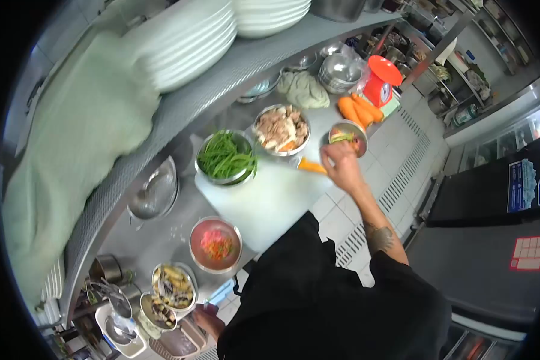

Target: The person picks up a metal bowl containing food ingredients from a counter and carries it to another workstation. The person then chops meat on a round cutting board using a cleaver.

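Note:
My right hand (342, 162) reaches over the near rim of a small metal bowl (366, 144) that holds green and reddish scraps. Its fingers are curled together; whatever is in them cannot be made out. A knife with an orange handle (312, 167) lies beside this hand, at the edge of a white cutting board (267, 204). Low in the view, my left hand (208, 321) is blurred and partly hidden by the counter's end, close to a light blue object (222, 292) and a bowl of cut, dark-skinned vegetables (174, 287).
Behind the board stand a bowl of green strips (225, 155) and a bowl of shredded pale-brown food (281, 129). Carrots (359, 111) lie by a red scale (381, 81). A bowl of diced pieces (216, 245) sits left. Above runs a metal shelf (204, 84) with stacked plates.

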A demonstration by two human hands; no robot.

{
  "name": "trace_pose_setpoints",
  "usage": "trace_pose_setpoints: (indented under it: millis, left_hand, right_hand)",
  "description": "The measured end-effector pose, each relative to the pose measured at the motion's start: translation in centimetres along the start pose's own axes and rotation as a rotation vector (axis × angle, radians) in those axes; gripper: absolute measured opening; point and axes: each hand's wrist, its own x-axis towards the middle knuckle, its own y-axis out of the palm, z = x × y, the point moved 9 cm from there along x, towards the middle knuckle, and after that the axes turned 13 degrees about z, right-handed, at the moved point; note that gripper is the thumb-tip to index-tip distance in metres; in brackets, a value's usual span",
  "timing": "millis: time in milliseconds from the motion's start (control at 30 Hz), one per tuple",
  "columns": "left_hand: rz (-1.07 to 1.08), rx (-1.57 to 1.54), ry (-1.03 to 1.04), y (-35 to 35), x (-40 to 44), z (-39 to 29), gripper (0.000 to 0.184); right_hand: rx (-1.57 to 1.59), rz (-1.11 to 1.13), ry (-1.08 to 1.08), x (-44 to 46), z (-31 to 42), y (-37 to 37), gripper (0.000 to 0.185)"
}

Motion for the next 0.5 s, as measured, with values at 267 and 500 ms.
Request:
trace_pose_setpoints:
  millis: [267, 500]
  left_hand:
    - [0.034, -0.213, -0.064, 20.3, -3.9, 3.3, 0.041]
    - [-0.061, -0.145, 0.148, 20.0, -2.5, 1.2, 0.022]
  right_hand:
    - [-0.321, -0.049, 0.149, 14.4, -24.5, -4.5, 0.016]
    - [-0.391, 0.479, 0.279, 18.2, -34.2, 0.3, 0.028]
